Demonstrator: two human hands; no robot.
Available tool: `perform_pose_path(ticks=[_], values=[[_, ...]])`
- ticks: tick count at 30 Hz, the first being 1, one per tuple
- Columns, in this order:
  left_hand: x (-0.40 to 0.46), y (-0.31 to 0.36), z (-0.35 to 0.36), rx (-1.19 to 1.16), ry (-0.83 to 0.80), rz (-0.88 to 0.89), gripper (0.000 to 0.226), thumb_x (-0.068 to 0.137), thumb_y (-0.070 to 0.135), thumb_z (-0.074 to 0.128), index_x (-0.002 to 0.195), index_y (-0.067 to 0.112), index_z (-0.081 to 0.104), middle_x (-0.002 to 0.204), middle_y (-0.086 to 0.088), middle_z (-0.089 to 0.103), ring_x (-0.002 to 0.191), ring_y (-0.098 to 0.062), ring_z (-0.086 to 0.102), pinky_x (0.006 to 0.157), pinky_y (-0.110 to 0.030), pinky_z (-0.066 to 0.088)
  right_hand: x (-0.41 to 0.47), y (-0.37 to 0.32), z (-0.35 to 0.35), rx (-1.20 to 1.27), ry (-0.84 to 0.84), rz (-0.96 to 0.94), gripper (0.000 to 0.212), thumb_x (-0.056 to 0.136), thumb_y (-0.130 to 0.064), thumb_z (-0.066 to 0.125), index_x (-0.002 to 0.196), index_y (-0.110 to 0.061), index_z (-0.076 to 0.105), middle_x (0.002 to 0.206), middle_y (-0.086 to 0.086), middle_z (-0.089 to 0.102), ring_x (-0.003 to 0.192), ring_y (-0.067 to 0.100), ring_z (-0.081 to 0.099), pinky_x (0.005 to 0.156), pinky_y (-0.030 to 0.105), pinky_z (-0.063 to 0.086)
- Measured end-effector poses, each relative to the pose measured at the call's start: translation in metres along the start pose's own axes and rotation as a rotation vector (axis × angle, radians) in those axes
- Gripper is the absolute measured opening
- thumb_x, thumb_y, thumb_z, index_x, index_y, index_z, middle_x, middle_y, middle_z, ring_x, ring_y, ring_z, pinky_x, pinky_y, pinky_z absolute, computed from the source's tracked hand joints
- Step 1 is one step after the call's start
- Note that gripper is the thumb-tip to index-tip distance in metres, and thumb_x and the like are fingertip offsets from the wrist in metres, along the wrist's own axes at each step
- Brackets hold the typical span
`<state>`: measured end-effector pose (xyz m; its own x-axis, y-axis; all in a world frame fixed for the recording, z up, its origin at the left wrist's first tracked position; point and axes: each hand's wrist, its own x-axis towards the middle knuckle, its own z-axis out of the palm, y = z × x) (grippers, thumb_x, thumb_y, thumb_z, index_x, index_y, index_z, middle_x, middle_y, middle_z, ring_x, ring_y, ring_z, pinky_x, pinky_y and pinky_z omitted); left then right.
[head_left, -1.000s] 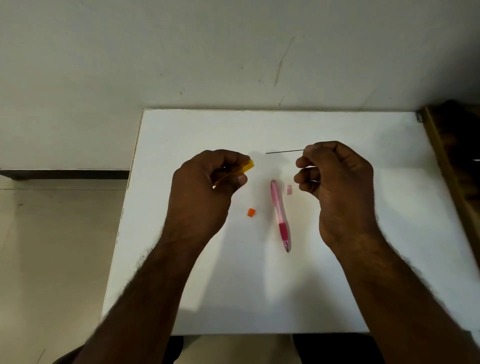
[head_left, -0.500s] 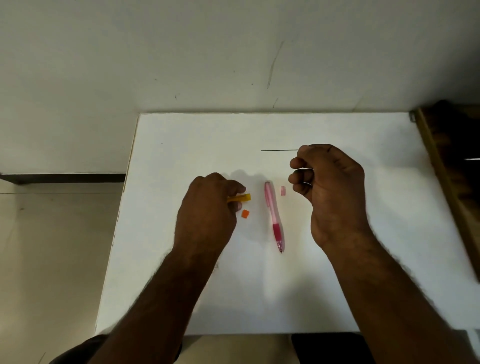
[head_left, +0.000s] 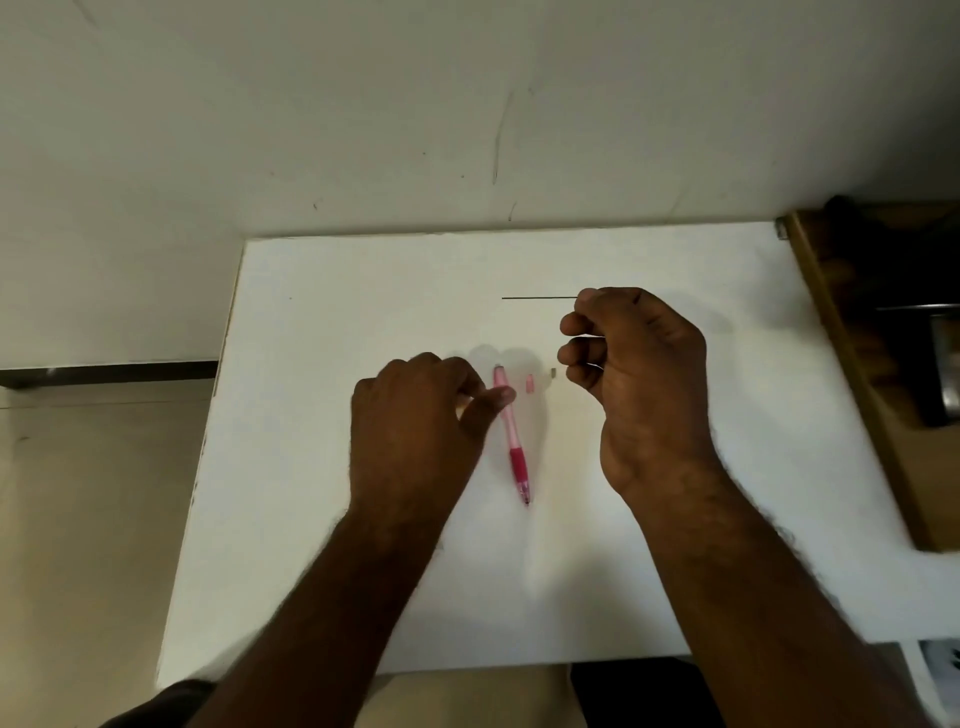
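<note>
Two-hand refill: R hand (head_left: 639, 384) pinches lead (head_left: 537, 298); L hand (head_left: 415, 431) curls at pencil (head_left: 511, 436), grip unclear. Next, likely: lift pencil, thread lead.

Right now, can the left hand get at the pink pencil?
Probably yes: the left hand sits beside the pink pencil, nothing between them; the right hand holds a thin lead apart.

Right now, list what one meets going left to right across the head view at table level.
In order: left hand → pink pencil → small pink cap → tiny grey piece → right hand → wooden furniture. The thin lead that the right hand pinches spans several, so it is left out.
</note>
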<state>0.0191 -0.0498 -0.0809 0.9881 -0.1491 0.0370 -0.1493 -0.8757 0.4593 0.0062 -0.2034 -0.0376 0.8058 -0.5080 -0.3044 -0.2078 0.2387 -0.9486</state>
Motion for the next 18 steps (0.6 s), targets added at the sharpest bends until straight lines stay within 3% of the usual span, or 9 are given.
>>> perform_pose_path(ticks=[3,8,14,18], values=[[-0.007,0.018,0.010,0.094,0.026,-0.065,0.052,0.081,0.079,0.051,0.076,0.031,0.070,0.071,0.016,0.067,0.073,-0.010,0.060,0.077,-0.034,0.033,-0.001,-0.002,-0.003,0.005,0.000,-0.007,0.025,0.093,-0.017,0.067,0.069,-0.022,0.070,0.068,-0.002,0.072,0.058,0.012,0.065,0.058,0.027,0.054],[-0.013,0.025,0.024,0.188,0.017,-0.110,0.058,0.074,0.083,0.052,0.074,0.028,0.072,0.068,0.014,0.068,0.070,-0.012,0.058,0.076,-0.035,0.030,-0.004,-0.003,-0.003,0.029,-0.035,-0.011,0.030,0.093,-0.014,0.067,0.066,-0.024,0.070,0.068,-0.002,0.071,0.058,0.013,0.064,0.057,0.027,0.053],[-0.016,0.031,0.035,0.220,-0.041,-0.150,0.049,0.079,0.070,0.057,0.060,0.025,0.064,0.056,0.011,0.056,0.068,-0.014,0.057,0.082,-0.040,0.030,-0.004,-0.005,-0.005,0.107,-0.075,-0.012,0.022,0.090,-0.016,0.067,0.069,-0.023,0.069,0.070,-0.001,0.071,0.059,0.014,0.064,0.058,0.027,0.053],[-0.014,0.036,0.026,0.196,-0.020,-0.158,0.044,0.080,0.062,0.058,0.057,0.024,0.061,0.053,0.011,0.054,0.063,-0.012,0.053,0.078,-0.035,0.019,-0.003,-0.006,-0.007,0.108,-0.070,-0.008,0.025,0.094,-0.013,0.066,0.071,-0.022,0.069,0.070,-0.002,0.071,0.060,0.013,0.064,0.059,0.028,0.054]])
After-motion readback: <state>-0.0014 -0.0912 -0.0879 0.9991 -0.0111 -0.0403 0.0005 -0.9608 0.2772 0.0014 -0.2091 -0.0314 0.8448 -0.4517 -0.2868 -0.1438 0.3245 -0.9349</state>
